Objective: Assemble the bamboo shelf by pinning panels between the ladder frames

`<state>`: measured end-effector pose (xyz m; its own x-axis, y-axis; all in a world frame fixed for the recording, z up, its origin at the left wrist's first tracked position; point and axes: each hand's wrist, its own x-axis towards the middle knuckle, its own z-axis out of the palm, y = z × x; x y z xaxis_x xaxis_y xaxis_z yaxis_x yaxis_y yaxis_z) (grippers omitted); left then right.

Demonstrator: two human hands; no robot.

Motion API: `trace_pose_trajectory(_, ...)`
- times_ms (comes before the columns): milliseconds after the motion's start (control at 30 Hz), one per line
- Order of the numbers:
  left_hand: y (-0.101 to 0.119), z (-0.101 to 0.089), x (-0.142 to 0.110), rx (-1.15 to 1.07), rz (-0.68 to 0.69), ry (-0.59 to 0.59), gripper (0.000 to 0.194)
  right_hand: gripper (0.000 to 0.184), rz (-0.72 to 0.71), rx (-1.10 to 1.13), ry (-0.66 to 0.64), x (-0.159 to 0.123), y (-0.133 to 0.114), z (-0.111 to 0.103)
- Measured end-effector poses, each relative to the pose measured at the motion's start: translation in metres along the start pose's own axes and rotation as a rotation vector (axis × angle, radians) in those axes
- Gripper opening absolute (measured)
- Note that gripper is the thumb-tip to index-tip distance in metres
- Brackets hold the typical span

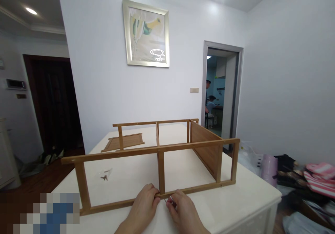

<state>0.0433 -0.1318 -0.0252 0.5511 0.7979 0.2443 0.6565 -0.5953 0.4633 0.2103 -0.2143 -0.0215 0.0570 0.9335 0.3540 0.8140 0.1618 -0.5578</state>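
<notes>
A brown wooden shelf frame (161, 171) lies on its side across the white table. My left hand (145, 206) pinches its lower front rail, just left of where the middle post meets it. Right of that joint, my right hand (183, 209) is closed on a small thin metal tool (165, 200), whose tip points at the rail; most of it is hidden by the fingers. A wooden panel (205, 148) is fitted between the frame's two sides toward the right. Several small screws (105, 176) lie beside a clear plastic bag on the tabletop, seen through the left opening.
A separate slatted wooden panel (124, 142) lies on the white table (209, 209) at the far left, behind the frame. Piled belongings, including a purple roll (269, 169) and pink striped cloth (320, 178), sit right of the table. A person is in the room beyond the doorway (222, 94).
</notes>
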Motion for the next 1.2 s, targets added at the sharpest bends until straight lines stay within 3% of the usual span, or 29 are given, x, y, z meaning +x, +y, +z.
trace_pose_trajectory(533, 0.008, 0.019, 0.016, -0.049, 0.019, 0.01, 0.025, 0.019, 0.123, -0.131, -0.029, 0.009, 0.003, -0.001)
trace_pose_trajectory(900, 0.008, 0.014, 0.017, -0.138, -0.007, 0.015, 0.025, 0.021, 0.136, -0.25, -0.048, 0.012, -0.002, 0.008)
trace_pose_trajectory(1000, 0.002, 0.004, 0.027, -0.211, 0.01, -0.022, 0.056, 0.021, 0.142, -0.274, -0.049, 0.012, -0.001, 0.009)
trace_pose_trajectory(1100, -0.005, -0.004, 0.04, -0.357, -0.005, -0.134, 0.093, 0.02, 0.149, -0.286, -0.05, 0.013, 0.0, 0.008)
trace_pose_trajectory(1200, -0.01, -0.006, 0.047, -0.477, -0.026, -0.198, 0.107, 0.02, 0.155, -0.291, -0.049, 0.013, -0.001, 0.007)
